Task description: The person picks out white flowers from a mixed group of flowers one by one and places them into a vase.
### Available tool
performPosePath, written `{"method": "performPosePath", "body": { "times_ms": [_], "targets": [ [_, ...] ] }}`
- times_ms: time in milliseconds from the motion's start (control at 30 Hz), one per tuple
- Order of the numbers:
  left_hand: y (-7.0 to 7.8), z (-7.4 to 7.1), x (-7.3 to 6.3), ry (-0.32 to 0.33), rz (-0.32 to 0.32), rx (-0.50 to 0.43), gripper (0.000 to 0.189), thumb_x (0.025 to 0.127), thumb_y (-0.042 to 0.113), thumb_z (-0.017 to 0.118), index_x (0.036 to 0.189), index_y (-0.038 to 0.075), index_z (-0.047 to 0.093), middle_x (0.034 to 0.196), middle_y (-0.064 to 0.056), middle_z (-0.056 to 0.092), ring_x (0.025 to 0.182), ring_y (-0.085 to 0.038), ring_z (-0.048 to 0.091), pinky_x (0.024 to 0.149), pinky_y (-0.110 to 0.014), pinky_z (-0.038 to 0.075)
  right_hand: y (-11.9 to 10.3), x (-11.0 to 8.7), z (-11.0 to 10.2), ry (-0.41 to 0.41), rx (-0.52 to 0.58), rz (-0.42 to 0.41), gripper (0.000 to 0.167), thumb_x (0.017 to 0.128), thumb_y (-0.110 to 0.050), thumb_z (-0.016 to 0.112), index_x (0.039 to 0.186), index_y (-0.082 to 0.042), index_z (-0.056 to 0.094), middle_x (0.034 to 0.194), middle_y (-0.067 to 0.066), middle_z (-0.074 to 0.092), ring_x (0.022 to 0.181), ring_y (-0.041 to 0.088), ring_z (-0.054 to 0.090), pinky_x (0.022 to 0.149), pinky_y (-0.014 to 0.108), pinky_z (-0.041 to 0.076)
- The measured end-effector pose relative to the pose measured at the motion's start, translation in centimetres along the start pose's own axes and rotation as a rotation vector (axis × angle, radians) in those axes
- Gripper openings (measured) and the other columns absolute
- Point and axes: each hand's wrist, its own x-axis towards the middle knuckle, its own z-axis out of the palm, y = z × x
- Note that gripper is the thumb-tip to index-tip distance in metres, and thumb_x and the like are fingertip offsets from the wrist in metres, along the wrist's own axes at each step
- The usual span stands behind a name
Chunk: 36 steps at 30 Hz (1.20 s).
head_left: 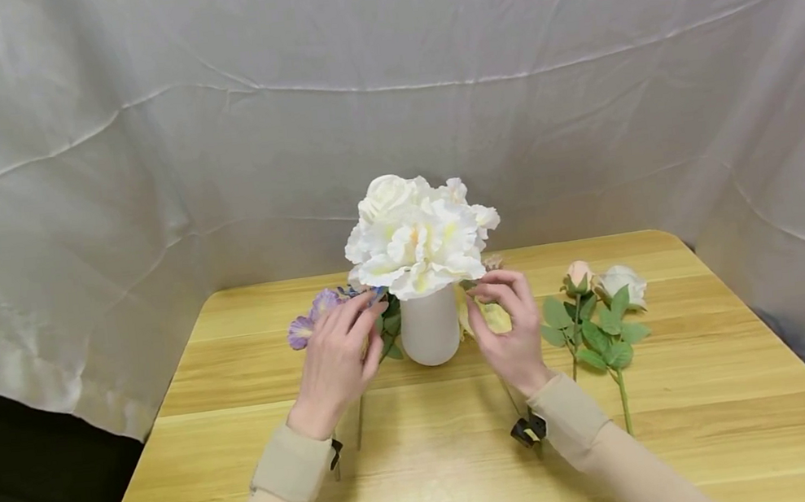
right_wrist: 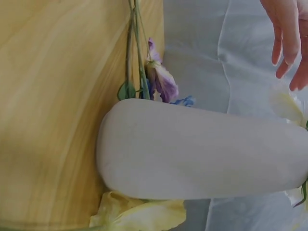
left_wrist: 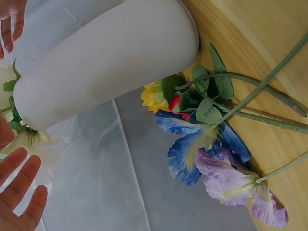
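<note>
A white vase [head_left: 430, 331] stands upright on the table, with a bunch of white artificial flowers [head_left: 418, 241] filling its mouth. My left hand [head_left: 336, 354] is raised at the vase's left, fingers loosely bent just below the petals. On the other side, my right hand [head_left: 510, 330] has its thumb and fingers curved beside the lower edge of the blooms. In the left wrist view, the left hand's fingers [left_wrist: 21, 187] spread near the flower heads, with nothing between them. The right hand [left_wrist: 12, 24] shows relaxed fingers across the vase.
Left of the vase lie a purple flower [left_wrist: 231, 183], a blue flower [left_wrist: 192, 144] and a yellow flower [left_wrist: 153, 95] with stems. A pale yellow flower [right_wrist: 149, 214] lies at its right. Farther right are a peach rosebud [head_left: 578, 275] and a white rose [head_left: 623, 285]. Grey cloth [head_left: 434, 133] hangs behind the table.
</note>
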Motion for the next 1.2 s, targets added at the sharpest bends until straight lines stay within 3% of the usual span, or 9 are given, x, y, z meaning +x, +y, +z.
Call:
{"method": "performPosePath", "body": {
  "times_ms": [133, 367, 633, 800, 967, 1100, 1200],
  "targets": [
    [0.1, 0.3, -0.3, -0.01, 0.007, 0.001, 0.032, 0.086, 0.003, 0.063, 0.116, 0.008, 0.071, 0.125, -0.014, 0.069, 0.104, -0.032, 0.068, 0.089, -0.045, 0.057, 0.0, -0.4, -0.8, -0.041, 0.021, 0.038, 0.017, 0.083, 0.016, 0.066, 0.098, 0.008, 0.068, 0.103, 0.023, 0.061, 0.098, 0.011, 0.06, 0.081, 0.014, 0.054],
    [0.7, 0.8, -0.8, -0.045, 0.01, 0.008, 0.032, 0.087, 0.003, 0.062, 0.117, 0.007, 0.07, 0.125, -0.014, 0.068, 0.107, -0.031, 0.068, 0.096, -0.044, 0.057, 0.5, -1.0, -2.3, -0.13, 0.041, 0.091, 0.024, 0.083, 0.02, 0.064, 0.104, 0.01, 0.067, 0.101, 0.022, 0.067, 0.094, 0.015, 0.064, 0.082, 0.013, 0.056],
    [1.8, 1.9, -1.8, -0.061, 0.011, 0.017, 0.029, 0.087, 0.006, 0.063, 0.115, 0.007, 0.071, 0.123, -0.012, 0.069, 0.106, -0.029, 0.069, 0.095, -0.043, 0.057, 1.1, -1.9, -4.2, -0.196, -0.059, 0.186, 0.028, 0.085, 0.017, 0.066, 0.109, 0.005, 0.068, 0.1, 0.018, 0.068, 0.093, 0.023, 0.064, 0.079, 0.009, 0.054],
    [3.4, 2.8, -2.3, -0.069, 0.009, 0.063, 0.03, 0.083, 0.01, 0.068, 0.113, 0.008, 0.07, 0.123, -0.012, 0.07, 0.109, -0.028, 0.068, 0.096, -0.043, 0.057, 1.0, -2.0, -6.0, -0.26, -0.118, 0.238, 0.027, 0.091, 0.009, 0.065, 0.115, -0.002, 0.069, 0.106, 0.014, 0.071, 0.097, 0.02, 0.066, 0.082, 0.008, 0.054],
    [5.5, 3.9, -2.5, -0.103, 0.039, 0.071, 0.034, 0.085, 0.013, 0.068, 0.119, 0.012, 0.068, 0.127, -0.008, 0.068, 0.114, -0.025, 0.066, 0.1, -0.041, 0.055, 1.1, -1.9, -8.6, -0.375, -0.203, 0.333, 0.025, 0.096, 0.0, 0.063, 0.121, -0.003, 0.066, 0.115, 0.011, 0.07, 0.101, 0.01, 0.067, 0.085, 0.01, 0.055],
    [7.0, 4.8, -2.3, -0.144, 0.061, 0.063, 0.036, 0.088, 0.016, 0.067, 0.123, 0.014, 0.067, 0.13, -0.006, 0.067, 0.117, -0.023, 0.066, 0.102, -0.04, 0.054, 1.5, -1.8, -10.9, -0.466, -0.266, 0.41, 0.03, 0.099, -0.002, 0.057, 0.129, -0.002, 0.062, 0.124, 0.015, 0.068, 0.107, 0.016, 0.066, 0.085, 0.009, 0.053],
    [8.1, 5.5, -1.8, -0.174, 0.081, 0.058, 0.036, 0.089, 0.019, 0.068, 0.124, 0.015, 0.066, 0.131, -0.005, 0.066, 0.117, -0.022, 0.066, 0.102, -0.039, 0.055, 1.7, -1.5, -12.7, -0.503, -0.284, 0.468, 0.033, 0.1, -0.001, 0.054, 0.132, -0.002, 0.06, 0.127, 0.018, 0.067, 0.108, 0.007, 0.064, 0.084, 0.006, 0.05]
  ]
}}
